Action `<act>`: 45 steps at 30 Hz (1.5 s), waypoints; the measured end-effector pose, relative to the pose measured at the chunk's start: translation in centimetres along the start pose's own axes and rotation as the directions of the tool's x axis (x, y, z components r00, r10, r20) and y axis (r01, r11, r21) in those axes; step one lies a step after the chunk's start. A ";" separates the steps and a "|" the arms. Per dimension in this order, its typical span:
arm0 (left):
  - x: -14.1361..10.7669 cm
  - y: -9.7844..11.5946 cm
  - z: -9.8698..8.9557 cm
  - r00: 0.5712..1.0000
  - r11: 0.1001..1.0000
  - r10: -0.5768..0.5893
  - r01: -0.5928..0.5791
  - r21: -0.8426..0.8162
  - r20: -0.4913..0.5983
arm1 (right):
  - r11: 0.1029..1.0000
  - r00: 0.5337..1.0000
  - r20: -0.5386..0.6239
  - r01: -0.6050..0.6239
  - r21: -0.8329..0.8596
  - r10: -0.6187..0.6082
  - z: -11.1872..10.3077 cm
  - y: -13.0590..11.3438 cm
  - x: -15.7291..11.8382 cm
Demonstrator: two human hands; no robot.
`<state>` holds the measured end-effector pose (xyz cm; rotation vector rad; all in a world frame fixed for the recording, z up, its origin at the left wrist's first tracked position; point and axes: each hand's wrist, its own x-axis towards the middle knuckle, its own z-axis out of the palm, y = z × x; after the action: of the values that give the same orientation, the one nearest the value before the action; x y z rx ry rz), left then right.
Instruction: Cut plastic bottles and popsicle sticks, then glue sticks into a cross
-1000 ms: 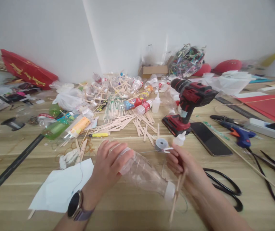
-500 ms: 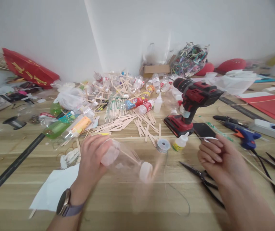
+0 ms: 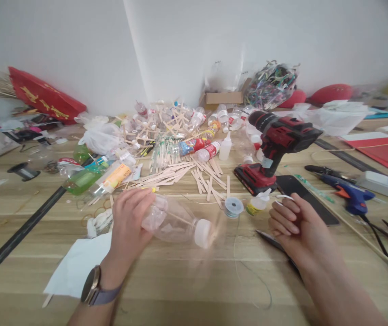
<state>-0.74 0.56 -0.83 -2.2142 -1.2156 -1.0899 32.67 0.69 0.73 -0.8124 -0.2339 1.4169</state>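
My left hand [image 3: 131,215] is wrapped round the base end of a clear plastic bottle [image 3: 175,222], which lies on its side in the air above the table. A thin wooden stick runs inside it toward the white cap [image 3: 202,233]. Just beyond the cap, something tan is smeared by motion, and its shape cannot be made out. My right hand [image 3: 289,217] is closed, with a white ring [image 3: 284,197] pinched at thumb and forefinger. A thin line stretches leftward from near the ring toward the bottle's base. Between the hands sits a thread spool [image 3: 233,207] beside a small glue bottle [image 3: 258,202].
A red cordless drill [image 3: 275,145] stands behind my right hand, near a phone [image 3: 307,199] and a blue glue gun [image 3: 346,190]. Scissors [image 3: 272,240] lie partly under that hand. Wooden sticks [image 3: 167,174] and several bottles crowd the back. White paper [image 3: 78,265] lies at left.
My right hand with the white ring has moved slightly left, toward the bottle, uncovering more of the phone. The bottle has tipped a little, its cap end rising. The tan thing stays blurred.
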 end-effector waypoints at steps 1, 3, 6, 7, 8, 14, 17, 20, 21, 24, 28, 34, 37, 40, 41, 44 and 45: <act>0.0 0.1 0.0 1.000 1.000 0.004 -0.004 0.000 0.006 | 1.000 1.000 0.014 -0.021 -0.003 0.021 0.1 0.3 -0.1; 0.0 0.2 0.1 1.000 1.000 0.017 -0.017 -0.001 0.013 | 0.998 0.998 0.040 -0.057 -0.012 0.058 0.2 0.8 -0.3; 0.0 0.5 0.2 0.999 1.000 0.028 -0.028 -0.008 0.015 | 0.996 0.994 0.061 -0.083 -0.040 0.086 0.4 1.4 -0.3; 0.0 0.7 0.3 0.999 0.999 0.035 -0.034 -0.012 0.018 | 0.995 0.994 0.066 -0.088 -0.048 0.091 0.5 1.6 -0.4; 0.1 0.9 0.3 0.999 0.999 0.044 -0.044 -0.019 0.019 | 0.994 0.993 0.073 -0.093 -0.057 0.097 0.7 1.8 -0.4; 0.4 2.2 0.9 0.993 0.991 0.116 -0.116 -0.064 -0.012 | 0.985 0.986 0.076 -0.144 -0.099 0.152 1.1 2.6 -0.9; 0.5 2.7 1.1 0.992 0.990 0.123 -0.124 -0.066 -0.023 | 0.979 0.983 0.080 -0.152 -0.133 0.164 1.2 3.0 -1.2; 0.5 3.0 1.3 0.992 0.990 0.124 -0.126 -0.071 -0.026 | 0.972 0.979 0.093 -0.164 -0.168 0.181 1.3 3.6 -1.4; 0.5 3.0 1.3 0.992 0.989 0.125 -0.126 -0.075 -0.024 | 0.969 0.977 0.093 -0.172 -0.177 0.190 1.3 3.7 -1.5; 0.5 3.2 1.3 0.991 0.987 0.136 -0.137 -0.080 -0.018 | 0.962 0.973 0.095 -0.190 -0.195 0.211 1.5 4.1 -1.6; 0.4 3.0 1.2 0.989 0.986 0.149 -0.150 -0.066 -0.021 | 0.971 0.979 0.099 -0.158 -0.178 0.177 1.3 3.6 -1.4; 0.1 1.4 0.4 0.998 0.998 0.066 -0.066 -0.020 0.002 | 0.998 0.999 0.030 0.035 -0.043 -0.034 -0.1 0.4 -0.2; 0.1 0.9 0.0 0.998 0.998 0.062 -0.062 0.019 0.008 | 0.994 0.994 -0.002 0.109 -0.010 -0.109 -0.4 -1.1 -0.1; 0.2 0.8 -0.1 0.996 0.996 0.090 -0.090 0.008 0.005 | 0.995 0.995 -0.054 0.091 0.045 -0.089 -0.1 -1.9 -0.3; 0.2 0.8 -0.1 0.995 0.995 0.096 -0.096 0.004 0.010 | 0.995 0.994 -0.072 0.081 0.059 -0.076 0.0 -2.0 -0.4; 0.2 0.6 -0.2 0.996 0.996 0.091 -0.091 0.003 0.016 | 0.993 0.991 -0.111 0.085 0.087 -0.075 0.3 -2.3 -0.5; 0.2 0.4 -0.2 0.997 0.997 0.079 -0.079 0.002 0.007 | 0.991 0.989 -0.123 0.095 0.098 -0.083 0.3 -2.4 -0.5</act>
<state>-0.41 0.31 -0.49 -2.2462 -1.1218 -1.0505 34.27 0.47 2.64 -0.7884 -0.1036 1.2820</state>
